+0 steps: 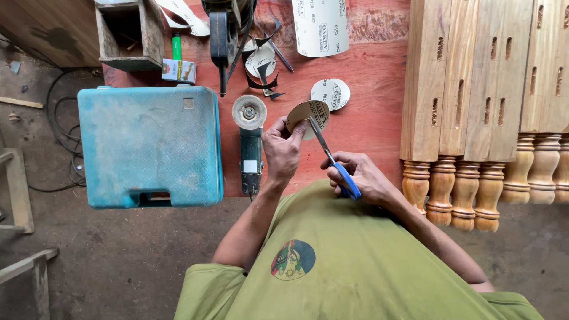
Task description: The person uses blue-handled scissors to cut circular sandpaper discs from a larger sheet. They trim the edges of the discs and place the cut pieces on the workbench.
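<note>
1. A round sandpaper disc (305, 115) is pinched in the left hand (282, 149), fingers closed on its lower left edge, and held just above the red workbench (373, 65).
2. Blue-handled scissors (333, 160) are gripped in the right hand (363, 175), at about 4 o'clock from the disc; the fingers are closed through the handles and the blades are laid across the disc's face.
3. An angle grinder (250, 142) lies just beside the left hand at 9 o'clock, with a teal tool case (148, 145) further out the same way.
4. A second cut disc (331, 93) rests on the bench at 1 o'clock from the held one; offcut strips (264, 71) lie at 11 o'clock, and a sheet of sandpaper (320, 26) at 12 o'clock.
5. Turned wooden legs (486, 106) are stacked at 3 o'clock, well apart from the hands.
6. Risk, as judged: the left thumb and fingertips sit close to the blade line, so a slip or a hurried closing could nick them.
7. The stiff abrasive sheet could buckle or twist in a loose pinch, which would pull the cut off the round outline.
</note>
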